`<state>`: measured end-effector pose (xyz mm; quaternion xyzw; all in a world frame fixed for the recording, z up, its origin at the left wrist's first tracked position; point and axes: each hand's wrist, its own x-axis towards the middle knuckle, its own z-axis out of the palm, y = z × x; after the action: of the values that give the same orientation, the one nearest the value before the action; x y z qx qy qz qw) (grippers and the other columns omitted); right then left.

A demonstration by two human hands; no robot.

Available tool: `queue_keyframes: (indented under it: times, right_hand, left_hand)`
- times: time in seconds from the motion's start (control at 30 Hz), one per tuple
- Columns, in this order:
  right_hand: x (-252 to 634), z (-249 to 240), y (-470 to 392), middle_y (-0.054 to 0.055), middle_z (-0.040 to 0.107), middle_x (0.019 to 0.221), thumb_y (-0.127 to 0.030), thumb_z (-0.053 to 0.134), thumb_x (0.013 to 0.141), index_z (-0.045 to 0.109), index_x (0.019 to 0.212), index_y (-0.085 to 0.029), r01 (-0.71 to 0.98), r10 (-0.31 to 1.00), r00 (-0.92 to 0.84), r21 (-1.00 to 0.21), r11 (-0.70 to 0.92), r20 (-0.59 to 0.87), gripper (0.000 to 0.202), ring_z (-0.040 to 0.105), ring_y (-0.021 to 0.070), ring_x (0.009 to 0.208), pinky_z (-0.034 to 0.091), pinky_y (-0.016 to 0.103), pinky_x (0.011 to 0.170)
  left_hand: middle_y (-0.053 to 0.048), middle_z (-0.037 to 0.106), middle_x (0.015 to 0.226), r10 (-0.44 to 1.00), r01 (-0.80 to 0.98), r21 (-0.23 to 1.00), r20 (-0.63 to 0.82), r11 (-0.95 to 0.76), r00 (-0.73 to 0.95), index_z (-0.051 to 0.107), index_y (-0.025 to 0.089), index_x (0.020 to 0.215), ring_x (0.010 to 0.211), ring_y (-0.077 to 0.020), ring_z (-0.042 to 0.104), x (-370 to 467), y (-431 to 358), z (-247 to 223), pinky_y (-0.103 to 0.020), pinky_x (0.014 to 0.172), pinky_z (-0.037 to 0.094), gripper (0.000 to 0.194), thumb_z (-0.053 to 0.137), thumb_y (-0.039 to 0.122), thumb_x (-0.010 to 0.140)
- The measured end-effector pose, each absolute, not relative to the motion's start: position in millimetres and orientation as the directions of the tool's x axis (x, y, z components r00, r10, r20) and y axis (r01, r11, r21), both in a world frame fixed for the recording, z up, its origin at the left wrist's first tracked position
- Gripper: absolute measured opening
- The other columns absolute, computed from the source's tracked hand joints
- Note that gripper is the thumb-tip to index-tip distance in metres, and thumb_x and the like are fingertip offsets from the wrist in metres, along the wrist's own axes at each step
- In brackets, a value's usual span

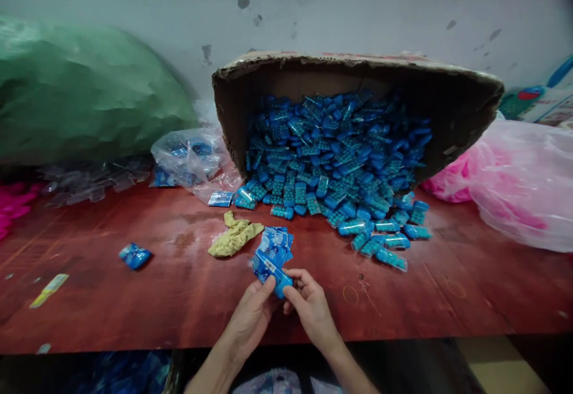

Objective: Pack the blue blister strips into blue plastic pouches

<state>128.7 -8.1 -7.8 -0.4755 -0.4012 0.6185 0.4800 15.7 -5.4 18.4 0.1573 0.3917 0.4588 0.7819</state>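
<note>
Two hands are gripping one blue packet (274, 271) above the red tabletop (179, 298): the left hand (255, 310) is pinching its near left side, the right hand (308, 304) its right end. Printed sachets (276, 243) are lying just beyond, beside a yellow cloth-like item (235, 237). Farther back, a cardboard box (358, 65) is lying open-side forward, spilling small blue containers (331, 155) onto the tabletop.

Left hand (254, 315): tilted far-right, thumb on top
Right hand (312, 305): tilted far-left, thumb and index finger bent inward
Forearms (218, 363): slanting in from near left and near right
</note>
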Motion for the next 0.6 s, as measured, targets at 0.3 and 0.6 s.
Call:
queue_keyframes:
  times: [0.3, 0.6]
  right_hand:
    - [144.7, 9.0, -3.6, 0.001, 0.064, 0.083, -0.024, 0.059, 0.076, 0.06, 0.095, -0.021, 0.093, 0.991, -0.132, -0.995, 0.032, 0.02, 0.019, 0.058, 0.0146, 0.072, 0.047, 0.026, 0.069]
    - [153.6, 23.1, 4.2, 0.005, 0.047, 0.115, -0.039, 0.07, 0.065, 0.047, 0.122, -0.03, 0.095, 0.925, -0.342, -0.973, 0.211, 0.168, 0.062, 0.046, 0.0208, 0.108, 0.035, 0.033, 0.094]
  left_hand:
    - [-0.005, 0.067, 0.08, 0.866, -0.595, 0.654, -0.475, 0.468, 0.159, 0.065, 0.014, 0.084, 0.072, -0.0138, 0.059, 13.5, 2.7, 18.4, -0.026, 0.073, 0.043, 0.02, 0.065, 0.026, 0.069]
    - [-0.008, 0.069, 0.086, 0.758, -0.598, 0.471, -0.473, 0.649, 0.45, 0.065, 0.015, 0.091, 0.078, -0.0182, 0.064, -5.9, 1.0, 13.0, -0.026, 0.069, 0.048, 0.024, 0.065, 0.022, 0.068]
